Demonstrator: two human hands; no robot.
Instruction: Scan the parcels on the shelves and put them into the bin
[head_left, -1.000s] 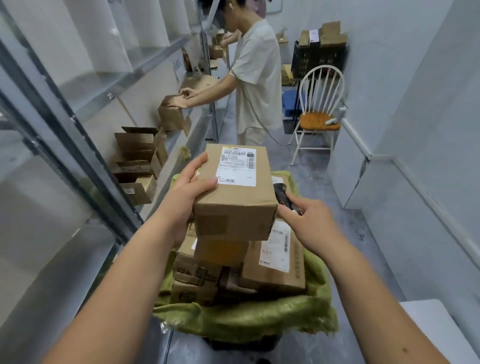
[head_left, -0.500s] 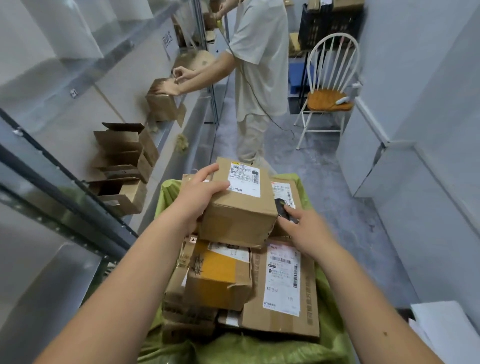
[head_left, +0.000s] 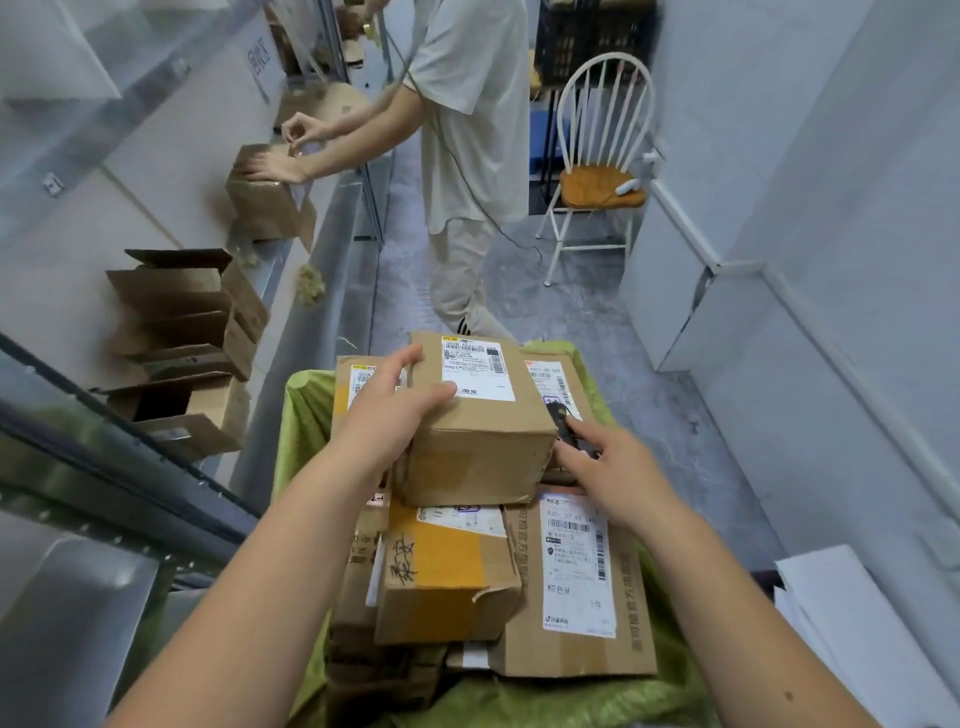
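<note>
Head view: parcel (head_left: 475, 421) set onto the heap in the green-lined bin (head_left: 304, 415).
Left hand (head_left: 387, 410) grasps its left edge; right hand (head_left: 610, 470), touching its right side, clutches a black scanner (head_left: 563, 428).

White chair (head_left: 597, 171) by wall; another person (head_left: 467, 130) standing beside it.

Dim, cool, even indoor light; soft shadows; wide-angle bending at edges; slight overall blur.

Bare forearms, no sleeves or gloves
</note>
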